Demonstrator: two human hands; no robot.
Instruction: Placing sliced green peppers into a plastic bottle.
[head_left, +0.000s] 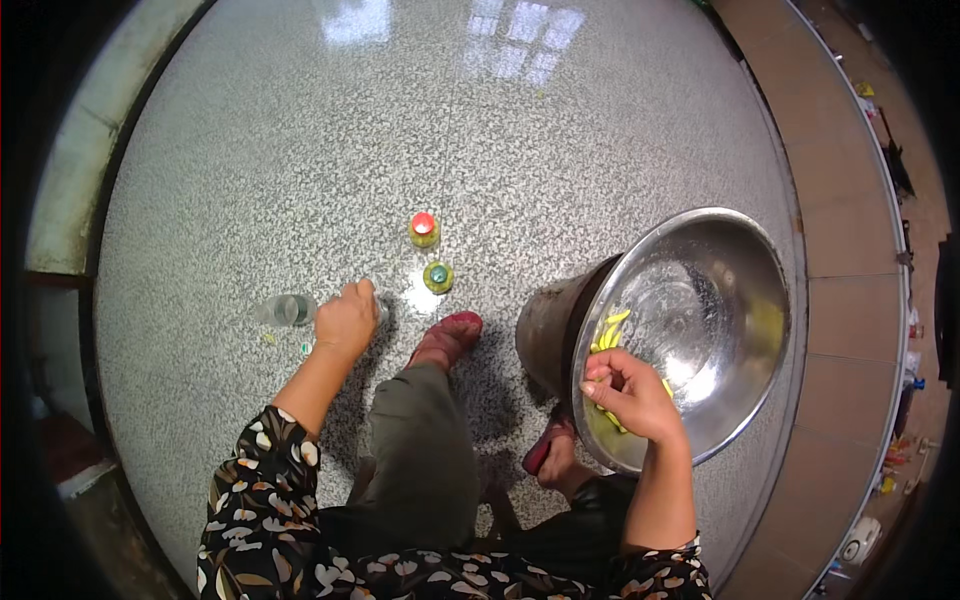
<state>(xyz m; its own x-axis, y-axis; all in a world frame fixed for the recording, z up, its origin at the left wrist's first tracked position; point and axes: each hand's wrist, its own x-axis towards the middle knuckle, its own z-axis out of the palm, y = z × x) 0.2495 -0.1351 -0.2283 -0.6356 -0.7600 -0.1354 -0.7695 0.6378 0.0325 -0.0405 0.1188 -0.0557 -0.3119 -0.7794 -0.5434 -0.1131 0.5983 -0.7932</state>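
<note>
My left hand (347, 319) is closed around a clear plastic bottle (382, 310), most of which the hand hides. Fingers bent, my right hand (630, 390) reaches into a large steel basin (675, 330) over some yellow-green peppers or similar slender pieces (611, 330); whether it pinches one I cannot tell. The basin is tilted and rests on a dark cylindrical container (547, 326). On the floor ahead of my feet are a red-capped bottle (424, 229) and a green-capped bottle (438, 277), both with yellow-green contents.
Left of my left hand is a clear plastic container (287, 310), with a small cap (306, 348) near it on the speckled floor. My red shoes (454, 334) stand between my hands. A brown tiled ledge (851, 315) runs along the right, with small items beyond it.
</note>
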